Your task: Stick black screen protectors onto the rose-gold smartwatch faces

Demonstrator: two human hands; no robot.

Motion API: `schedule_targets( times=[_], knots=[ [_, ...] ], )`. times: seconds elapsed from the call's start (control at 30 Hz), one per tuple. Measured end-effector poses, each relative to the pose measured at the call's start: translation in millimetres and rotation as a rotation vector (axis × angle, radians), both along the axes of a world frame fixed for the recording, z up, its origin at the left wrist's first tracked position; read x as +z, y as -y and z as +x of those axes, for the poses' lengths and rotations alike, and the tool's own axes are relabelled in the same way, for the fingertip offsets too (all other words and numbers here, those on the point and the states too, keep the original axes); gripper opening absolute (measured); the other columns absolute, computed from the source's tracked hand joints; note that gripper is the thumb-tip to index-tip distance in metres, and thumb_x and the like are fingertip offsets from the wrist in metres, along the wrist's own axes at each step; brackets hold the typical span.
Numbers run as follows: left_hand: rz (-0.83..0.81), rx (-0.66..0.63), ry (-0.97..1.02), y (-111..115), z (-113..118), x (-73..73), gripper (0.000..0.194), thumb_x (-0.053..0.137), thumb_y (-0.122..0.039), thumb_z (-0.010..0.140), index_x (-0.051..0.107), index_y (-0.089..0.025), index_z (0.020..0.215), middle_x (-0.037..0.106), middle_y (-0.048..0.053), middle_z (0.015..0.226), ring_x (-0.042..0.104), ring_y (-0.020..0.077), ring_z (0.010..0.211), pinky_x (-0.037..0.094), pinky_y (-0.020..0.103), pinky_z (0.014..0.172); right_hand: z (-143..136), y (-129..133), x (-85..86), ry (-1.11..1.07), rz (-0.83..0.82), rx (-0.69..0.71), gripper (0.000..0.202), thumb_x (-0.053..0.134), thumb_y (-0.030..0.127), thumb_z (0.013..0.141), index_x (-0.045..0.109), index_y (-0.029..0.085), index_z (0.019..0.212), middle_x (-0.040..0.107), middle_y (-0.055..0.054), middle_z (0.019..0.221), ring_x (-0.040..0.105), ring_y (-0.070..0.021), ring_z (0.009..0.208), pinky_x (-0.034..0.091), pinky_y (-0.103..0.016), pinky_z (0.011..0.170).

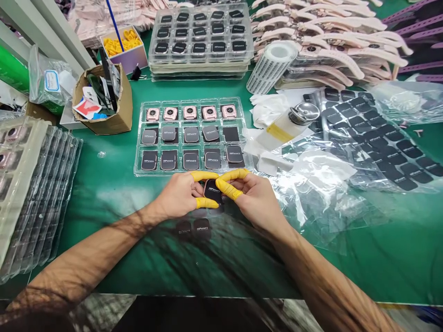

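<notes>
Between my hands is a smartwatch case (212, 190) with a dark face that carries white lettering. My left hand (185, 194) pinches its left side, with yellow finger cots on thumb and forefinger. The yellow-cotted thumb and forefinger of my right hand (251, 191) close on its upper right corner. Just beyond lies a clear plastic tray (137, 152) of watch cases: the back row shows pink backs with round sensors, the nearer rows mostly dark lettered faces. Two dark lettered squares (201, 228) lie on the green table below my hands.
Stacked trays (200, 69) stand behind, and more (41, 184) lean at left. A cardboard box (117, 99) and a box of yellow finger cots (126, 53) sit back left. To the right are a pump bottle (287, 122), a label roll (270, 69), dark film sheets (377, 133) and pink straps (332, 46).
</notes>
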State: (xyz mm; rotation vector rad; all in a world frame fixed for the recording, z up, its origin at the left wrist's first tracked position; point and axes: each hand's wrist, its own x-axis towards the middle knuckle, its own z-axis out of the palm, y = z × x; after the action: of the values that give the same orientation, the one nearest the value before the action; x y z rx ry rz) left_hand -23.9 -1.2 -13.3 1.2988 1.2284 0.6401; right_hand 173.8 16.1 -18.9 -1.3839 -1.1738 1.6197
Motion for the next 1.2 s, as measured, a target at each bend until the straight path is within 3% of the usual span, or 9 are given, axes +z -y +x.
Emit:
schedule_targets(
  times=[0.23, 0.47, 0.73, 1.03, 1.2],
  knots=[
    [0.006, -0.007, -0.029, -0.7, -0.9, 0.7, 0.075, 0.097, -0.039, 0.065, 0.074, -0.016, 0.132, 0.067, -0.002, 0.070, 0.064, 0.0132, 0.064, 0.053, 0.023, 0.062, 0.4, 2.1, 1.9, 0.003, 0.003, -0.012, 0.042, 0.096, 0.047, 0.059, 0.074, 0.023, 0.084, 0.075, -0.001, 0.084, 0.068, -0.0171, 0.076, 0.058, -0.033, 0.077],
    [0.040, -0.019, -0.065, -1.0, -1.0, -1.8, 0.070, 0.097, -0.034, 0.066, 0.075, -0.021, 0.130, 0.069, -0.002, 0.072, 0.067, 0.0145, 0.065, 0.059, 0.026, 0.068, -0.2, 1.4, 1.2, 0.001, 0.005, -0.017, 0.042, 0.097, 0.048, 0.058, 0.075, 0.023, 0.084, 0.075, -0.001, 0.083, 0.069, -0.0185, 0.078, 0.057, -0.034, 0.076],
    [0.033, -0.010, -0.050, 0.5, -1.1, -1.4, 0.074, 0.097, -0.045, 0.065, 0.075, -0.020, 0.131, 0.072, -0.001, 0.074, 0.070, 0.0160, 0.068, 0.060, 0.027, 0.068, -0.2, 3.3, 1.8, 0.017, 0.016, -0.019, 0.043, 0.096, 0.051, 0.060, 0.074, 0.023, 0.084, 0.075, -0.001, 0.084, 0.071, -0.0197, 0.081, 0.059, -0.035, 0.079],
    [0.032, -0.004, -0.030, 0.9, -0.1, -2.1, 0.069, 0.097, -0.038, 0.064, 0.076, -0.021, 0.127, 0.069, -0.003, 0.069, 0.065, 0.0150, 0.064, 0.058, 0.027, 0.066, -0.1, 3.3, 4.0, 0.047, 0.044, 0.011, 0.043, 0.093, 0.054, 0.065, 0.072, 0.023, 0.085, 0.072, -0.002, 0.084, 0.070, -0.0197, 0.080, 0.061, -0.037, 0.080],
    [0.010, 0.042, -0.013, 0.9, 0.4, -0.8, 0.066, 0.096, -0.034, 0.066, 0.074, -0.022, 0.127, 0.068, -0.003, 0.071, 0.067, 0.0153, 0.066, 0.061, 0.030, 0.070, 2.9, 8.7, -5.5, 0.083, 0.128, -0.049, 0.053, 0.090, 0.049, 0.071, 0.065, 0.029, 0.113, 0.066, -0.001, 0.116, 0.068, -0.0139, 0.073, 0.064, -0.034, 0.070]
  ],
)
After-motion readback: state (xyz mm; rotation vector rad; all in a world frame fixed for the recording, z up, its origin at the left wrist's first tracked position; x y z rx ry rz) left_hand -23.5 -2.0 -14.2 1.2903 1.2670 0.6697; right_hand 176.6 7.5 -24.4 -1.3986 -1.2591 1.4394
